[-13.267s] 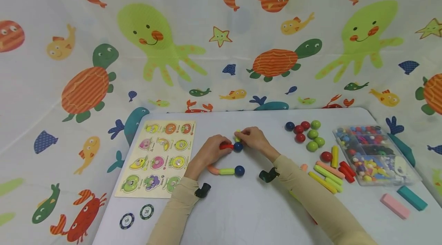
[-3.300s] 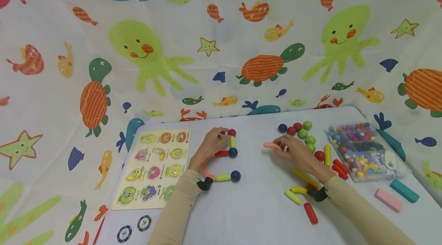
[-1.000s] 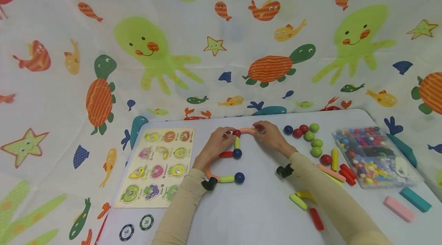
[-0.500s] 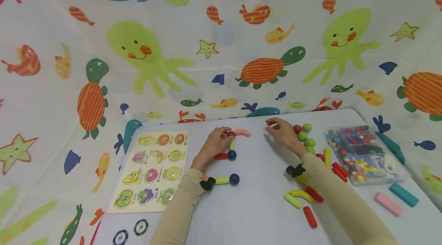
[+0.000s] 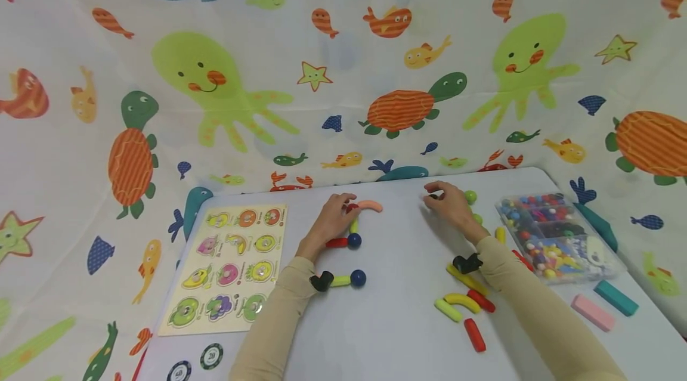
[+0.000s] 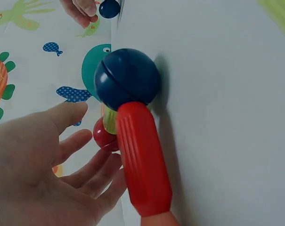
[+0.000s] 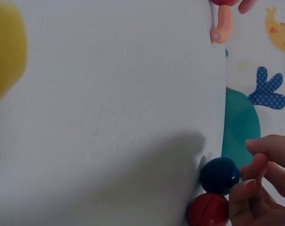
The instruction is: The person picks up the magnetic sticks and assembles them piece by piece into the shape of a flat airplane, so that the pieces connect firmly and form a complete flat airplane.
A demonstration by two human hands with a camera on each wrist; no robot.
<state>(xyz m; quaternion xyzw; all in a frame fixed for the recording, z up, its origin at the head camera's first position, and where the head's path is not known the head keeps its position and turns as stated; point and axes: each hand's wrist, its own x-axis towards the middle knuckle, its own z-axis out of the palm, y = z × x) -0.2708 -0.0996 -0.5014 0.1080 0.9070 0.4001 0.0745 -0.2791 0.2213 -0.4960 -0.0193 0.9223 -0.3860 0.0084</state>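
Note:
My left hand (image 5: pixel 328 221) is at a red ball (image 6: pixel 103 137), its fingers curled about it, in the head and left wrist views. From that ball a curved peach rod (image 5: pixel 370 206) runs right, and a light green rod (image 5: pixel 353 226) runs down to a dark blue ball (image 6: pixel 127 79). A red rod (image 6: pixel 143 160) joins this blue ball on the left. Below, another green rod (image 5: pixel 340 281) ends in a blue ball (image 5: pixel 358 278). My right hand (image 5: pixel 453 208) has loosely bent fingers beside a loose blue ball (image 7: pixel 219 175), which sits against a red ball (image 7: pixel 208 210).
Left lies a fruit puzzle board (image 5: pixel 222 268), with poker chips (image 5: pixel 212 356) in front. Right are green balls (image 5: pixel 470 197), a bead box (image 5: pixel 560 238), a pink block (image 5: pixel 593 312) and a teal block (image 5: pixel 616 297). Loose rods (image 5: pixel 463 302) lie near my right forearm.
The red ball and then the curved peach rod have joined the green rod's far end. My right hand has let go of the peach rod and moved right to the loose blue ball.

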